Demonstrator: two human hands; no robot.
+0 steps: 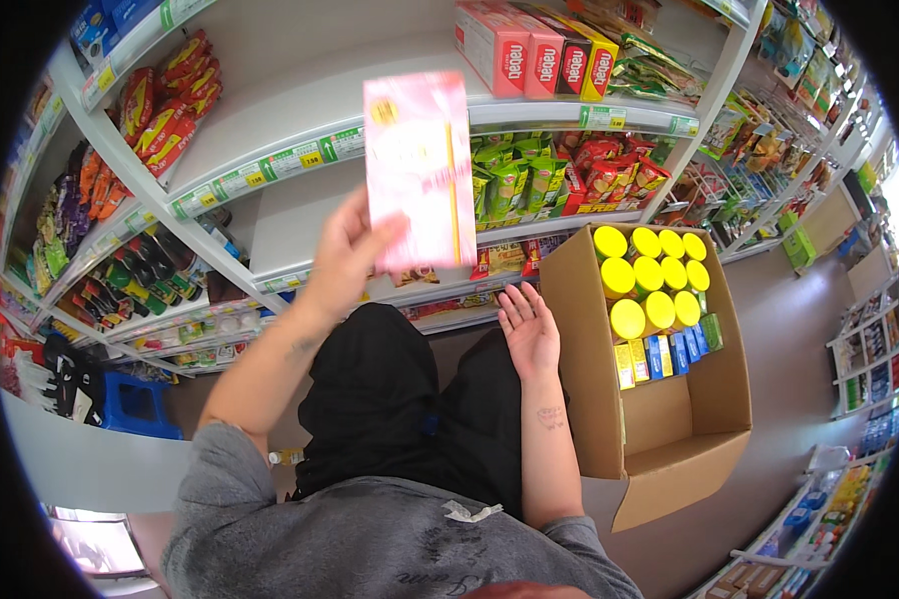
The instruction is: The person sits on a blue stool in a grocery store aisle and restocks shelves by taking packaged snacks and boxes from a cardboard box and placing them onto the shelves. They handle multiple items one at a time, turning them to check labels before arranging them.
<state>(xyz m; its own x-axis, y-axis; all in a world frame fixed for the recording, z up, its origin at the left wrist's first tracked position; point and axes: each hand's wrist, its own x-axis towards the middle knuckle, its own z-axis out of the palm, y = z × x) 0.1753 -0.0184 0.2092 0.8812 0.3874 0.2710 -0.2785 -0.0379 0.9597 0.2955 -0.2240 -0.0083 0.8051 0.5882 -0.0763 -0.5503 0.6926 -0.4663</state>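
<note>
My left hand (359, 243) grips the lower left edge of a pink-and-white flat carton (419, 172), slightly blurred, held up in front of the store shelves. My right hand (528, 326) is palm up with its fingers apart and nothing in it, close to the left side of an open cardboard box (584, 359). Inside that box stand several canisters with yellow lids (648, 273) and a row of small blue, yellow and green packs (667, 353). Red, pink, black and yellow wafer boxes (547, 60) stand on the shelf at the upper right.
Before me are a white upper shelf (285, 97) and a lower shelf (292, 224). Green snack bags (517, 183) and red snack bags (614, 165) sit below the wafer boxes. Red packets (168, 112) lie at the upper left. A blue plastic stool (138, 408) stands at the left.
</note>
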